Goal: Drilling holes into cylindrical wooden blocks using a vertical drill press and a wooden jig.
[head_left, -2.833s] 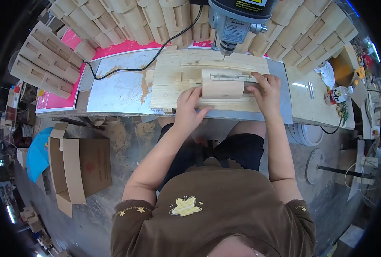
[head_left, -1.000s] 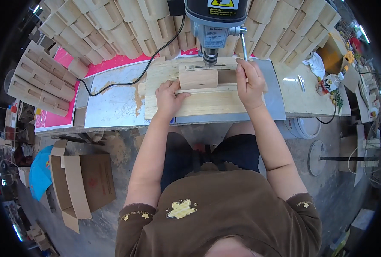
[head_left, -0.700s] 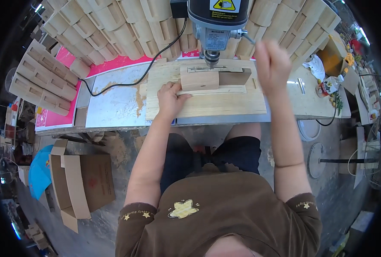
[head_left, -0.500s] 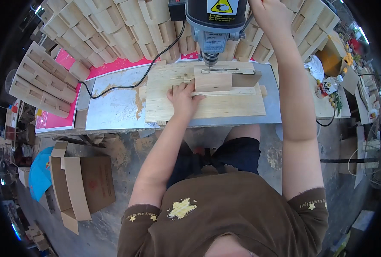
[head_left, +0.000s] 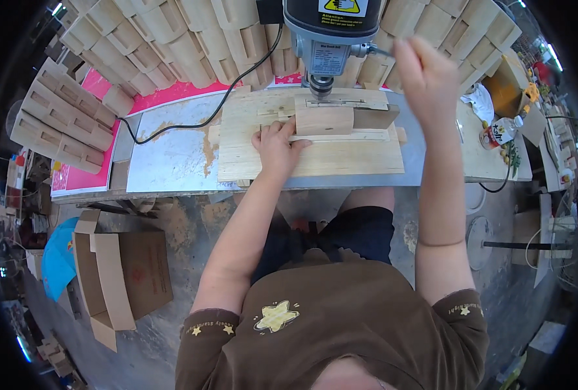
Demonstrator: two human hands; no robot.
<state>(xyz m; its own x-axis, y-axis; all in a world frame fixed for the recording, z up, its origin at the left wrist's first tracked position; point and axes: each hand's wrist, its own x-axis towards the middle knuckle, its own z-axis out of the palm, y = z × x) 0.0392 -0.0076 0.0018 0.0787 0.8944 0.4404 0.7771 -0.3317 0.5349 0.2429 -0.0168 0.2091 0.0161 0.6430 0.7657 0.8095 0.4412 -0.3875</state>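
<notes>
Wooden block (head_left: 324,122) under drill (head_left: 331,32) is touched by left hand (head_left: 278,148), thumb spread; lever (head_left: 381,52) is gripped by right hand (head_left: 430,81).

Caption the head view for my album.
Left grip against a curved wooden piece under a drill; right grip on its lever.

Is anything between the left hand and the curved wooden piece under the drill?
Nothing visible: the left hand rests at the left end of the wooden piece, seeming to touch it. The drill chuck hangs above, apart from the hand.
</notes>
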